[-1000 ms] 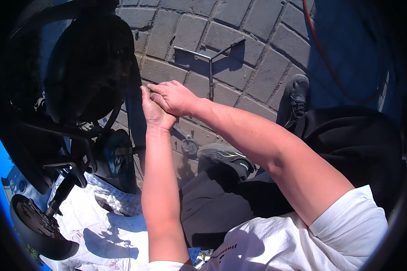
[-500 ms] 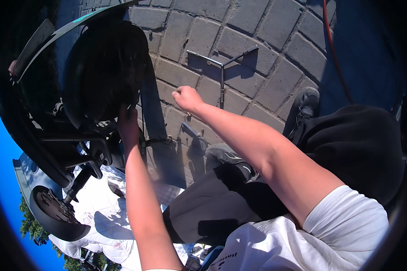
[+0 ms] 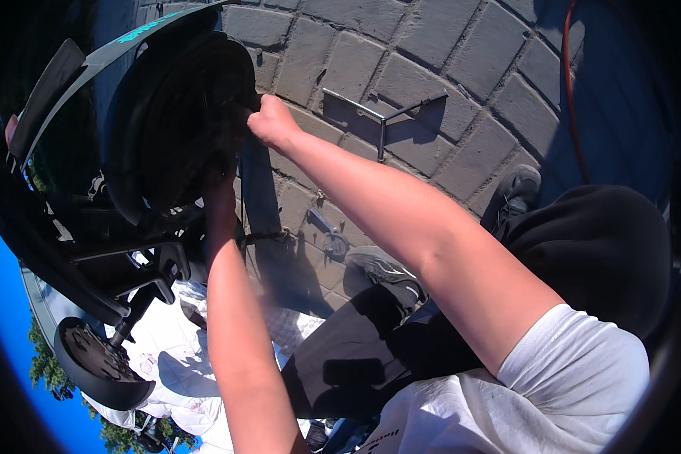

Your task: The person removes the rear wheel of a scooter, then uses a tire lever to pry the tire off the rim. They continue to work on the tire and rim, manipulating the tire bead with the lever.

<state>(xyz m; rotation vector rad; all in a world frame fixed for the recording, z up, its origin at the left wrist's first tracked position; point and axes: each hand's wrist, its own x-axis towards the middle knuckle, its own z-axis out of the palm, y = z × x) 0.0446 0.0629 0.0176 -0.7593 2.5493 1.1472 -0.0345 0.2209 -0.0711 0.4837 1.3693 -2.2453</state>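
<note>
My right hand (image 3: 269,117) is at the right edge of a black wheel (image 3: 166,121), its fingers curled against it; what they grip is hard to make out. My left hand (image 3: 219,193) is in shadow at the wheel's lower part, with its fingers hidden against the dark surface. A dark fender with turquoise lettering (image 3: 102,64) arches over the wheel, and black frame tubes (image 3: 129,253) lie below it. On the paving to the right are a three-arm socket wrench (image 3: 383,125) and, lower, a grey metal tool with a round end (image 3: 329,234).
Grey paving bricks (image 3: 461,53) surround the tools. A red hose (image 3: 571,98) runs along the right. My shoes (image 3: 514,193) and dark-trousered legs are beneath my arms. A white quilted cover (image 3: 166,348) lies at lower left, beside a smaller black wheel-like part (image 3: 98,363).
My hands were clasped together, then separated, the left dropping into the wheel's shadow. My right hand has since moved up and left onto the wheel's edge.
</note>
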